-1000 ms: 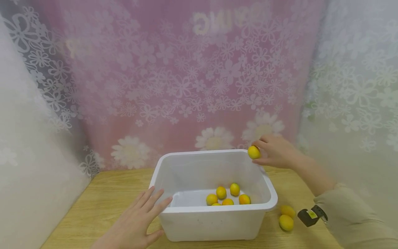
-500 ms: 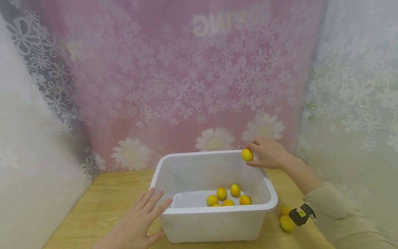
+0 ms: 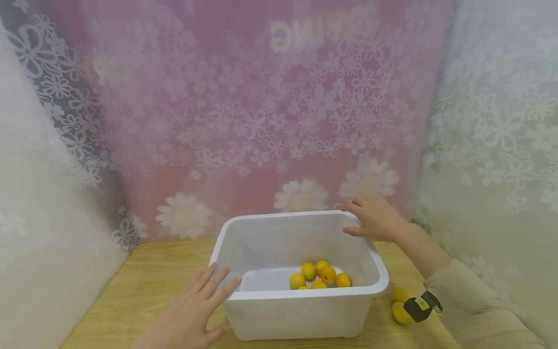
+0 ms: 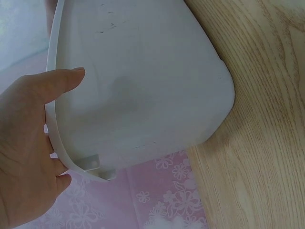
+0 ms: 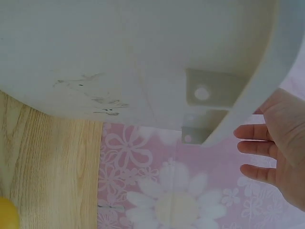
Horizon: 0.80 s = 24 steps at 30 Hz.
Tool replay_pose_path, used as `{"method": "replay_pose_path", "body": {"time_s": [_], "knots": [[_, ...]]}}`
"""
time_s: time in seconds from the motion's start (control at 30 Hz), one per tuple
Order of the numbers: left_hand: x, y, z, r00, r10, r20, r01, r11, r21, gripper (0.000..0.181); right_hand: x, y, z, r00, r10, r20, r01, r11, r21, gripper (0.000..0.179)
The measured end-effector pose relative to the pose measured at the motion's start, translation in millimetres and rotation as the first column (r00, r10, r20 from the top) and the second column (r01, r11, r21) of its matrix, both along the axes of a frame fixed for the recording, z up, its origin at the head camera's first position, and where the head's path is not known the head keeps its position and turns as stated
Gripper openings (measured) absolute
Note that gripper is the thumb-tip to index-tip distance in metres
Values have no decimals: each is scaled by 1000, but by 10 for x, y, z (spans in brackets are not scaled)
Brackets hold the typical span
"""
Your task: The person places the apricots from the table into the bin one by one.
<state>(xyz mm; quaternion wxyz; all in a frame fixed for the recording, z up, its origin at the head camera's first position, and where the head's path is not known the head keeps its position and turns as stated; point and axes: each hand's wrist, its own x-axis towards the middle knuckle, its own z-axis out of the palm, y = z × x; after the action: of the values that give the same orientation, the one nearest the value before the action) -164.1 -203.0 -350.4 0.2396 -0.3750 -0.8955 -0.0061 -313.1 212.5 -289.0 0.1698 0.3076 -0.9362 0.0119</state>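
A white plastic tub [image 3: 301,315] stands on the wooden table. Several small yellow-orange fruits, like citrus, lie on its floor, one of them a fruit [image 3: 328,275] right of the middle; the front wall partly hides others. My left hand [image 3: 192,305] is at the tub's front left corner, fingers spread over the rim. In the left wrist view, the thumb of that left hand [image 4: 28,124] lies along the outer wall. Over the far right corner is my right hand [image 3: 375,218], fingers parted and nothing between them. The right wrist view catches this right hand [image 5: 286,148] beside the rim.
Two more yellow fruits [image 3: 400,314] lie on the table right of the tub, partly behind a black wrist device [image 3: 418,308]. Flowered pink curtain [image 3: 261,121] hangs behind the table [image 3: 131,300], with pale sheets at both sides.
My right hand moved left over the tub with a yellow fruit and let it go. That fruit now lies among the others inside, and a neighbouring one has shifted. The left hand stayed put.
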Motion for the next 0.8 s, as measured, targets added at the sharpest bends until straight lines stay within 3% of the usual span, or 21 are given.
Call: {"method": "replay_pose_path", "body": {"time_s": [0.17, 0.47, 0.8], "knots": [[2, 10, -5, 1000, 4, 0, -4, 1000, 8, 78, 98, 132, -43, 999, 23, -37, -24, 999, -29, 43], [1, 8, -14, 999, -7, -33, 8, 1000, 16, 77, 285, 453, -167, 978, 76, -195, -97, 990, -101, 39], [2, 17, -16, 999, -8, -37, 9, 1000, 12, 80, 460, 739, -531, 948, 72, -310, -111, 987, -112, 35]]}}
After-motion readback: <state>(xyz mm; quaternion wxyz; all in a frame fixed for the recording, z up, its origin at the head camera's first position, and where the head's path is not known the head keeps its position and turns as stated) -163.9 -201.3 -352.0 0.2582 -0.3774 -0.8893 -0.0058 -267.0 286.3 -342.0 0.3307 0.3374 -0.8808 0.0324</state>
